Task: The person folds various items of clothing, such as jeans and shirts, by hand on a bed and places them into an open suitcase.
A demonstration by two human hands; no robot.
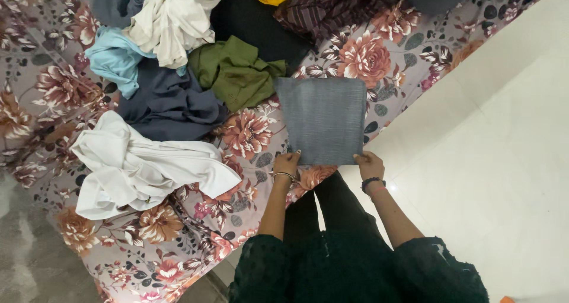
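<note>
Folded grey cloth, rectangular, flat at the near edge of the bed on the floral sheet. Left hand pinches its near left corner; right hand pinches the near right corner, fingers closed on the fabric. Just beyond: olive green garment. Further left: dark navy garment, white garment, light blue one, possibly shirts. No labels visible.

The single head-worn camera is looking almost straight down from above the person, taking in their forearms and dark clothing at the bottom edge. It is facing the floral bedspread, which is filling the left and top, while pale floor tiles are lying to the right. It is sitting at standing height, not close.
</note>
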